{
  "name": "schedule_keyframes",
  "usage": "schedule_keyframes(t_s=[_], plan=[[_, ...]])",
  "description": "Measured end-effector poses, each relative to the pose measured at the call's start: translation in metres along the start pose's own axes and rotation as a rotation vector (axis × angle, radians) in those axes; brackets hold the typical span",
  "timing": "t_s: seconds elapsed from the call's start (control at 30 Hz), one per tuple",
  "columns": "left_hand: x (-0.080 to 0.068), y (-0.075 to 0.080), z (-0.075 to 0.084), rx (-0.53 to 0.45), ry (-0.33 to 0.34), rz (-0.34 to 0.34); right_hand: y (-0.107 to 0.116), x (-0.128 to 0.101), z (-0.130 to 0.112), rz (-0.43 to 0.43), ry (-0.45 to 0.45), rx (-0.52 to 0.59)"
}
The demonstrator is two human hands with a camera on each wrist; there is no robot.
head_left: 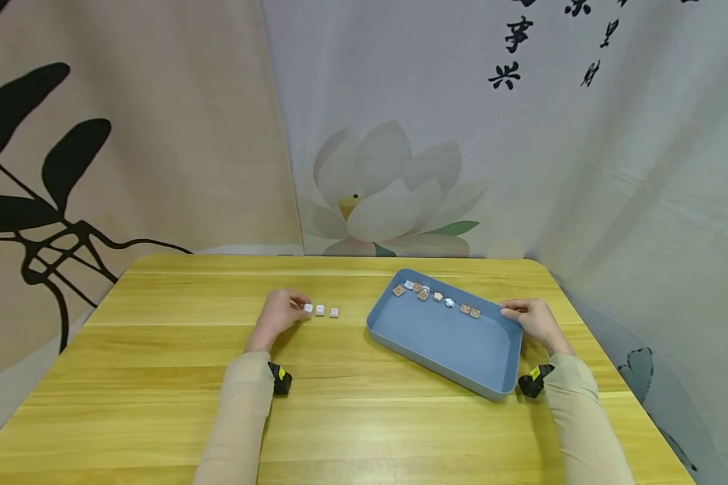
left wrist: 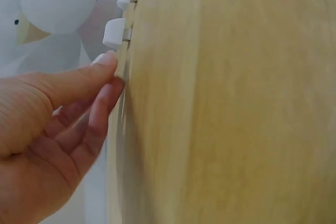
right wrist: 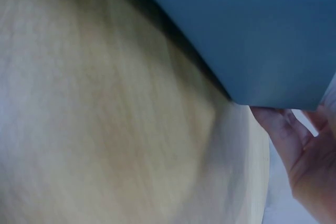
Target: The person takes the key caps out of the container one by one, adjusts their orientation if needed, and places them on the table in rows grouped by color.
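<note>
While black brush-painted characters [head_left: 505, 54] are hanging on the pale lotus-printed backdrop cloth [head_left: 400, 195], too stylised for me to read, the left hand [head_left: 277, 315] is pinching the first of three small white square keycaps [head_left: 320, 310], which are lying in a row near the middle of the yellow wooden desk [head_left: 158, 377], towards its far edge; the left wrist view is showing thumb and forefinger [left wrist: 100, 108] pressed together at the desk surface, with two white caps [left wrist: 115, 32] just beyond them, a detail the head view is blurring; the right hand [head_left: 535, 320] is gripping the right rim of the blue rectangular plastic tray [head_left: 449, 343], fingers curled over its edge; only the head view is showing a line of small brown and white keycaps [head_left: 437, 296] lying along the tray's far wall, any lettering too small to tell; the right wrist view is showing just the tray's blue underside [right wrist: 252, 30] lifted off the desk at that corner, with fingers [right wrist: 283, 129] beneath it.
</note>
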State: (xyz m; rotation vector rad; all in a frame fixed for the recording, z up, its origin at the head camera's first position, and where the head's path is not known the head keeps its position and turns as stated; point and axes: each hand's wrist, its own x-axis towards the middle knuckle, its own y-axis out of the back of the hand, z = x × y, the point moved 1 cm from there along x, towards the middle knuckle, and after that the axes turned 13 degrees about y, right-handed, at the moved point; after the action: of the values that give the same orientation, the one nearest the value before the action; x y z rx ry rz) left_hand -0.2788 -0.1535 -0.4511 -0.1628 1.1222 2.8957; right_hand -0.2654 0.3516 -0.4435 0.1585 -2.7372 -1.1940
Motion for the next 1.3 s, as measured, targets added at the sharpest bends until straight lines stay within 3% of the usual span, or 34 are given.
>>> schedule_keyframes(t_s=[0.33, 0.83, 0.97, 1.07, 1.3], plan=[[0.003, 0.002, -0.004, 0.068, 0.021, 0.025, 0.000, 0.002, 0.001, 0.004, -0.006, 0.006], [-0.002, 0.004, 0.004, 0.084, 0.060, -0.009, 0.001, 0.000, 0.000, 0.008, 0.004, -0.001], [-0.002, 0.000, 0.020, 0.094, 0.039, -0.019, 0.001, -0.001, -0.001, 0.012, 0.010, 0.000], [0.001, -0.012, 0.039, 0.084, -0.022, -0.012, 0.001, -0.001, -0.001, 0.015, 0.018, -0.001], [0.010, -0.068, 0.093, 0.115, -0.258, 0.113, -0.001, 0.001, 0.002, 0.009, 0.019, -0.004]])
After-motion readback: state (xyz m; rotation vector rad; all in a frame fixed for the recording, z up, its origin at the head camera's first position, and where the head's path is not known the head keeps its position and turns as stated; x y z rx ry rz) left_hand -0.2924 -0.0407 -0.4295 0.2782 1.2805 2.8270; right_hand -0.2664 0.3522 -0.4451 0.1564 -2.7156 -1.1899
